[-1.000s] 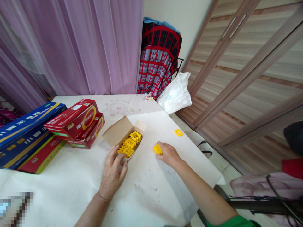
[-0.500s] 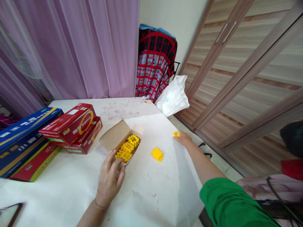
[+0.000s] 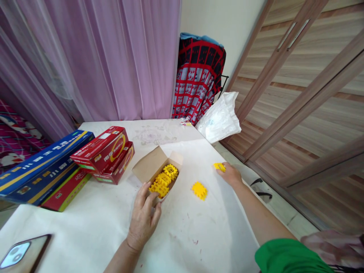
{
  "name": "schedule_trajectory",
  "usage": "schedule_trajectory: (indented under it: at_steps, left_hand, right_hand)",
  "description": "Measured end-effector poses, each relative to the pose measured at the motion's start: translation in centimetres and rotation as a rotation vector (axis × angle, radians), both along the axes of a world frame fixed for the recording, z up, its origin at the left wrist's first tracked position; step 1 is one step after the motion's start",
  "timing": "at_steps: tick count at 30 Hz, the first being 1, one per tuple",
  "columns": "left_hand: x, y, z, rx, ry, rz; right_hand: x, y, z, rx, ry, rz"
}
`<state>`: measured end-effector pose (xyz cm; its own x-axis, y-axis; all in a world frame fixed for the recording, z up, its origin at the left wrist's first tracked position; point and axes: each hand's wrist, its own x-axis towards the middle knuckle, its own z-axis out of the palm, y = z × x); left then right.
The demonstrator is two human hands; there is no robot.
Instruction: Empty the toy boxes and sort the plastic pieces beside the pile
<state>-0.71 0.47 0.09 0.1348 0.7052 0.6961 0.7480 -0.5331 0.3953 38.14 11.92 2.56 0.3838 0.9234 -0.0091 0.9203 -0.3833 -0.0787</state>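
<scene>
**Open carton (image 3: 150, 162) of yellow pieces (image 3: 163, 179), one more in the right hand (image 3: 231, 176)**

A white-covered table (image 3: 176, 231) fills the foreground. On its left lies a long blue box (image 3: 49, 168), its long axis running from near left to far right. A white bag (image 3: 218, 119) sits by the far right edge, its contents hidden. Two red boxes (image 3: 99, 151), stacked, lie beside the blue one. The carton, mid-table, also points far right along its length; its big flap leans open to the left, and interlocked yellow pieces lie in a row along it. The left hand (image 3: 143, 220) rests, fingers bent, on its near end; whether it grips cannot be told. A flat yellow piece (image 3: 200, 190) lies right of the carton. Near the table's right edge, the right hand pinches a smaller yellow piece (image 3: 219, 167), its long side roughly crosswise.
</scene>
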Motion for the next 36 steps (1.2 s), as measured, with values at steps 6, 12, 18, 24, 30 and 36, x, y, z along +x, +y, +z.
schedule_trajectory:
  at_steps: [6, 12, 18, 24, 30, 36]
  left_hand:
    - [0.1, 0.0, -0.1, 0.008, 0.002, 0.005]
    - [0.0, 0.0, 0.0, 0.022, -0.003, 0.001]
    - [0.0, 0.0, -0.1, 0.021, -0.02, -0.018]
    - [0.0, 0.0, -0.2, 0.001, -0.031, -0.019]
    - [0.0, 0.0, -0.2, -0.002, -0.018, -0.015]
    - [-0.1, 0.0, -0.2, -0.018, -0.022, -0.027]
  right_hand:
    - [-6.4, 0.0, 3.5, 0.159, 0.21, 0.132]
    - [-15.5, -1.8, 8.7, 0.274, 0.212, 0.5]
    - [-20.3, -1.8, 8.3, 0.128, 0.009, 0.629]
    - [-19.3, -2.9, 7.8, 0.242, 0.034, 0.632]
    - [-14.0, -4.2, 6.3, 0.151, 0.122, 0.481]
    - [-10.5, -7.3, 2.4, -0.091, 0.173, 0.47]
